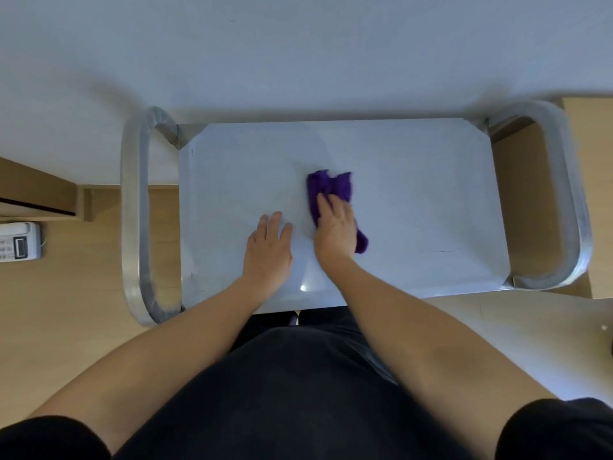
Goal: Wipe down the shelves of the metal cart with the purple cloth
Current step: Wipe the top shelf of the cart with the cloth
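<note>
Cloth (328, 187), deep purple and bunched, lies midway on the cart's top shelf (414, 180) under the right hand (335, 229), which presses it flat-fingered; the left hand (268, 247) rests flat beside it, holding nothing.

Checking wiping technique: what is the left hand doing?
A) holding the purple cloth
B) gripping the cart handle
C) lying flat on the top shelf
C: the left hand lies flat on the top shelf, beside the purple cloth that the right hand presses.
</note>
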Motion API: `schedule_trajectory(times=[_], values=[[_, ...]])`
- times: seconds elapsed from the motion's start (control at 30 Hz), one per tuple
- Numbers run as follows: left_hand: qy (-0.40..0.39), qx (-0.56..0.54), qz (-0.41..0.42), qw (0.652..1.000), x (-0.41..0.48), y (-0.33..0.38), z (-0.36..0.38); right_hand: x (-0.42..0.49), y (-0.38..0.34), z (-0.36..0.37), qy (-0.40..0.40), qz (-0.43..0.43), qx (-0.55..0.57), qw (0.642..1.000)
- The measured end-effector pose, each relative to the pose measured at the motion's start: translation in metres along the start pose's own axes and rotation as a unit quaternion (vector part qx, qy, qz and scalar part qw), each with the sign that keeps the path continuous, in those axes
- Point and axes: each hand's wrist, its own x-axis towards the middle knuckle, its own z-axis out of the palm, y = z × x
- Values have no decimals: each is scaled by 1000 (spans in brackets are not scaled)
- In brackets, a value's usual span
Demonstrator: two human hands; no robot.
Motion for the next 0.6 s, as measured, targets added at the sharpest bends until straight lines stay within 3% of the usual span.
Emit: schedule_trajectory(times=[0.1,0.17,0.3,0.37,0.43,0.5,0.6], values=[[-3,3,2,1000,12,0,-6,7,8,-2,-27,-84,0,996],[-11,3,9,1000,17,-3,-8,27,32,-13,-13,-79,-10,997],[-27,-1,9,1000,18,-8,-6,74,70,-36,41,123,19,991],[-30,-2,6,1000,18,-6,-6,86,58,-34,45,164,-13,985],[-28,-5,-3,1000,18,-4,-6,86,28,-25,25,88,-39,995],[-25,-10,-10,1000,18,-4,-7,75,-7,-9,-6,-44,11,999],[-23,-5,-9,1000,17,-6,-8,59,-36,6,-74,-202,5,977]])
